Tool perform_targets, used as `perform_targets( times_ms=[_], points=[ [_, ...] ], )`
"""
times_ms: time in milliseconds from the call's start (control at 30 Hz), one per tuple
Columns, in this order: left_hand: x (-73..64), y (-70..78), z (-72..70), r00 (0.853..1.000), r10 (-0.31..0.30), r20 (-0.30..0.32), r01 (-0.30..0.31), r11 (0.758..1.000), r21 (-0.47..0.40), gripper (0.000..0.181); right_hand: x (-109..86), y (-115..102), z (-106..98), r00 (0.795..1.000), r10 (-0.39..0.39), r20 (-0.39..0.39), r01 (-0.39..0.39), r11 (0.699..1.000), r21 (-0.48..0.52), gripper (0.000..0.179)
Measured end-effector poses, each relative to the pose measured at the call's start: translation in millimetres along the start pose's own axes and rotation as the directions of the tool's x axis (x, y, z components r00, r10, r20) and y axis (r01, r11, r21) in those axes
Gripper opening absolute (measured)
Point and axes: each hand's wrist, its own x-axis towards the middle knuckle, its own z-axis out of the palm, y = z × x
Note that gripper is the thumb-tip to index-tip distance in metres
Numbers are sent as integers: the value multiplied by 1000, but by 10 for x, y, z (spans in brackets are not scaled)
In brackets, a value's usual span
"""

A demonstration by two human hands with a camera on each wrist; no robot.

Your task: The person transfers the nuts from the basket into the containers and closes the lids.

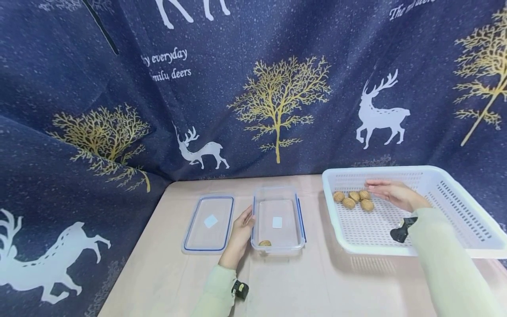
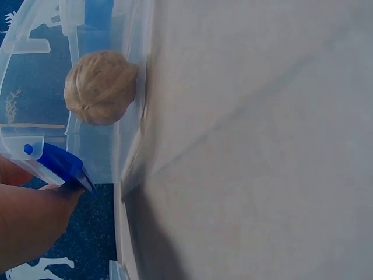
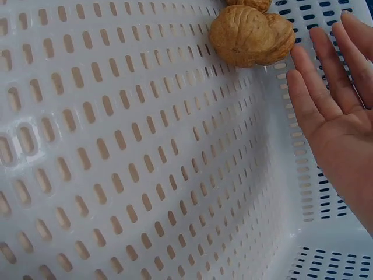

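Right of centre, the right hand (image 1: pixel 398 196), fingers (image 1: pixel 381 182) straight and empty, hovered beside walnuts (image 1: pixel 367 205) in the perforated basket (image 1: pixel 332 211); a low pinch seemed best, the left hand (image 1: pixel 239 233) steadying the clip-lock container (image 1: pixel 282 248).

The head view is bright, softly shadowed under the basket (image 1: pixel 376 224) at four o'clock. The left-wrist view looks dimmer, perhaps slightly soft. Glare marks the right-wrist view at nine o'clock.

Brown walnuts (image 1: pixel 349 203) lie in a basket (image 1: pixel 372 229), one (image 1: pixel 265 243) in a box (image 1: pixel 287 233).
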Motion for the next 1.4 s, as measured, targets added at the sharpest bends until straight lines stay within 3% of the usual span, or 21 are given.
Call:
perform_targets(
  times_ms=[433,800,1100,1300,1400],
  points=[
    [9,-12,3,1000,-1,-5,1,1000,2,48,63,44,23,985,151,-80,-158,984,-87,60],
    [-120,229,19,1000,4,26,-4,1000,-9,48,101,90,82,968,231,-99,-244,960,-141,61],
    [-13,21,17,1000,15,0,-15,1000,-11,48,112,112,80,965,235,-120,-250,959,-133,58],
    [-18,51,11,1000,9,15,-9,1000,-28,48,126,119,42,969,222,-111,-237,960,-149,57],
    [-70,140,9,1000,3,24,-3,1000,-26,48,131,107,18,970,219,-103,-233,960,-157,58]
  ],
)
